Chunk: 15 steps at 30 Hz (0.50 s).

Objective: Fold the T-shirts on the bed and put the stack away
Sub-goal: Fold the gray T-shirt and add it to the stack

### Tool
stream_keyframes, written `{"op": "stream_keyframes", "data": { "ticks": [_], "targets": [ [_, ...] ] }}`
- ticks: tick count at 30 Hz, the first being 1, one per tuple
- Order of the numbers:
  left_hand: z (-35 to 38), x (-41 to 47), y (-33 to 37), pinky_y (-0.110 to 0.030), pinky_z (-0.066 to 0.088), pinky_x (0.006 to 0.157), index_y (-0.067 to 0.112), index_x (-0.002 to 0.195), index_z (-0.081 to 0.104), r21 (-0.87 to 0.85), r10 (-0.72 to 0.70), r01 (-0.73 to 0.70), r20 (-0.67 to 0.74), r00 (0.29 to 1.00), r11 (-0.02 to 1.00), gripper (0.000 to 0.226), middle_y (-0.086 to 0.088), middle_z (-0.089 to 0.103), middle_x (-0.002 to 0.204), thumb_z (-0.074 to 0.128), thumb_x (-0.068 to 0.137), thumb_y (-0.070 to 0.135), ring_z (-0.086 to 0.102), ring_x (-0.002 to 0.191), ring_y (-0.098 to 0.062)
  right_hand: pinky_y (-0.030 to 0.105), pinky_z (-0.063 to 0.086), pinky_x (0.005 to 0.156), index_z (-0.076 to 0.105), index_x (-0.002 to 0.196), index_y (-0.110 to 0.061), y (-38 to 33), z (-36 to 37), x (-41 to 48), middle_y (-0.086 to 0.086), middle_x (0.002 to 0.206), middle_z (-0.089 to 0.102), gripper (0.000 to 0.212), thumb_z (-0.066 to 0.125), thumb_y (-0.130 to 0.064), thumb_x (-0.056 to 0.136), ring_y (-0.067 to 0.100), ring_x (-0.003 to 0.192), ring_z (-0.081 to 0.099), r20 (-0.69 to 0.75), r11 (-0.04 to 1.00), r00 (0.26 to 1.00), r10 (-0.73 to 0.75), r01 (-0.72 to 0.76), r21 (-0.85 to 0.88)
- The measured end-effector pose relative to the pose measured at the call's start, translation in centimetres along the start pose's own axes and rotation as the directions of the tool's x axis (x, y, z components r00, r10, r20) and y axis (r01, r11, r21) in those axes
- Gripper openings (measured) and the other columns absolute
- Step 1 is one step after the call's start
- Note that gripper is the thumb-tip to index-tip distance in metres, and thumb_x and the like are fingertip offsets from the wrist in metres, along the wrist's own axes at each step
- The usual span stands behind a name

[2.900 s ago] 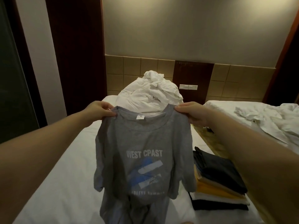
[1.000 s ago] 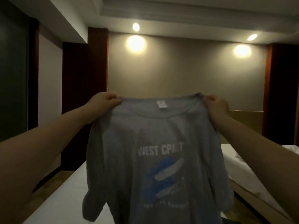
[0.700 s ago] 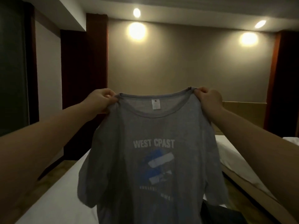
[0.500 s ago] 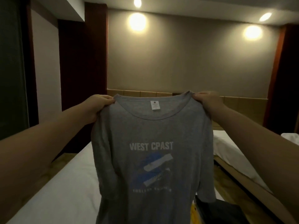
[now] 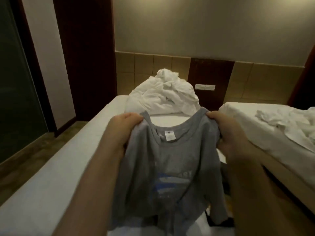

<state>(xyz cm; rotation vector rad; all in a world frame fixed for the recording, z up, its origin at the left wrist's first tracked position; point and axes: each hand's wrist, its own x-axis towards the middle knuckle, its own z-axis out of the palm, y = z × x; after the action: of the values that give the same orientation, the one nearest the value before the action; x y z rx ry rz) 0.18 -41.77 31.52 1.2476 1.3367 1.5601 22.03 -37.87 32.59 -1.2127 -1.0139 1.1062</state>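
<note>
A grey T-shirt (image 5: 167,169) with a blue and white chest print hangs low over the white bed (image 5: 56,171), print side toward me, its white neck label showing. My left hand (image 5: 122,128) grips the left shoulder of the shirt. My right hand (image 5: 228,132) grips the right shoulder. The shirt's lower part sags toward the mattress and its hem runs out of the frame. A dark edge of the folded stack (image 5: 219,222) shows under the shirt at the bottom right; the rest of it is hidden.
A heap of crumpled white bedding (image 5: 163,96) lies at the head of the bed. A second bed (image 5: 272,126) with rumpled white sheets stands to the right across a narrow gap. Wooden floor (image 5: 34,150) and a dark glass panel lie to the left.
Both hands have come down with the grey T-shirt from held up high in front of the wall to low over the bed. The view has tipped down too.
</note>
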Motion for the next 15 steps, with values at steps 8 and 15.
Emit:
{"op": "stream_keyframes", "data": {
  "ticks": [8, 15],
  "targets": [
    [3.6, -4.4, -4.2, -0.031, 0.048, 0.059, 0.013, 0.071, 0.061, 0.07, 0.111, -0.107, -0.059, 0.992, 0.992, 0.02, 0.002, 0.06, 0.06, 0.064, 0.084, 0.027, 0.055, 0.06, -0.012, 0.03, 0.05, 0.066, 0.062, 0.07, -0.022, 8.2, 5.5, -5.1, -0.006, 0.065, 0.061, 0.021, 0.057, -0.024, 0.09, 0.01, 0.065, 0.058, -0.034, 0.979, 0.979, -0.199, 0.197, -0.056],
    [3.7, -5.9, -4.5, -0.016, 0.049, 0.064, 0.027, 0.074, 0.055, 0.234, 0.18, -0.156, -0.087, 0.98, 0.96, 0.018, 0.011, 0.06, 0.072, 0.055, 0.091, 0.034, 0.058, 0.071, -0.004, 0.048, 0.053, 0.068, 0.065, 0.083, -0.01, 8.7, 6.4, -7.8, 0.016, 0.076, 0.066, 0.019, 0.061, -0.028, 0.083, 0.036, 0.078, 0.064, 0.074, 0.958, 0.956, -0.283, 0.279, 0.064]
  ]
}}
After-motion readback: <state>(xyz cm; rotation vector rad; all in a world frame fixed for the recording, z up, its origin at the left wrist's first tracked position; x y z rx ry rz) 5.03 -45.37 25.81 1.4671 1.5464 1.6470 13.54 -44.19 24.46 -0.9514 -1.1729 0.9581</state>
